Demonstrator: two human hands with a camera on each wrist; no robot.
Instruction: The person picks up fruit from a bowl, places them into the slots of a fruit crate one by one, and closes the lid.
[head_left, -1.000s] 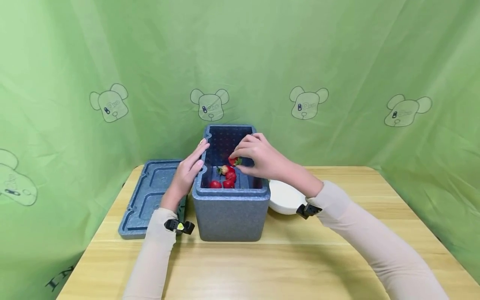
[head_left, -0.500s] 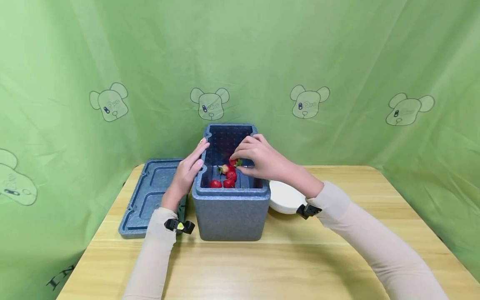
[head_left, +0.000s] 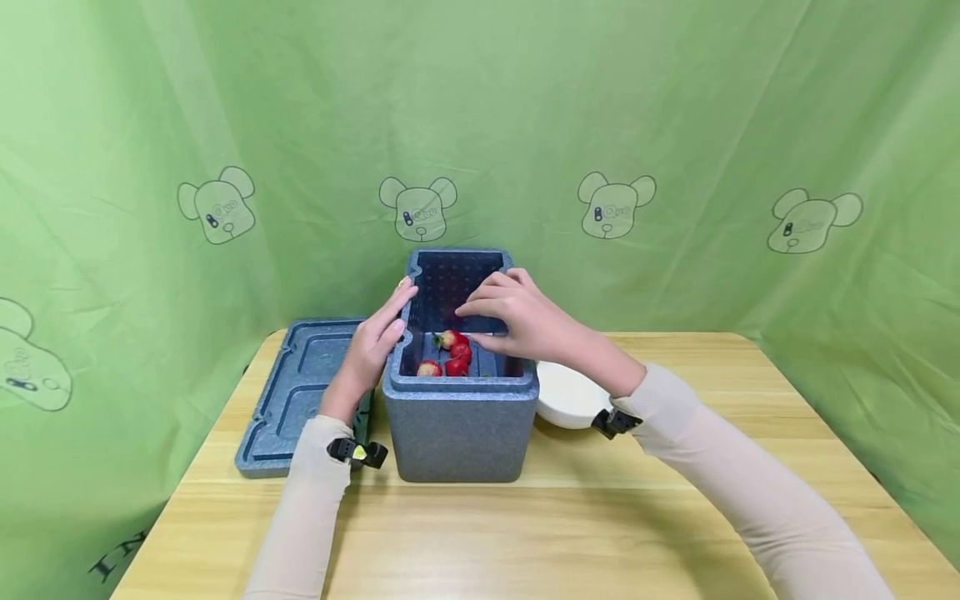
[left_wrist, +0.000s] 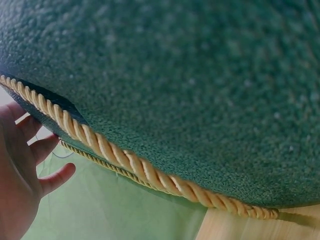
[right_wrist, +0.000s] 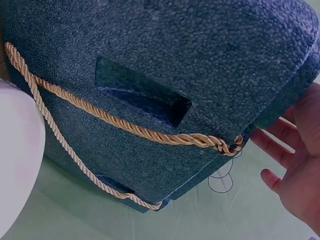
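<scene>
In the head view a deep blue-grey foam box stands uncovered, with several strawberries on its floor toward the near end. My left hand rests on the box's left rim, fingers straight. Over the right rim reaches my right hand; its thumb and fingertips are apart with nothing between them, above the inside of the box. A blurred dark red patch shows just below those fingertips. Both wrist views look at the box's outer sides, where a twisted gold rope runs past a recessed slot.
The box's lid lies on the wooden table at left, partly behind my left forearm. A white bowl stands against the box's right side, under my right wrist. Green cloth hangs behind and at both sides.
The strawberry that my right fingers pinched has been let go and has left them. The front-left strawberry now shows a paler side. Both hands have stayed in place.
</scene>
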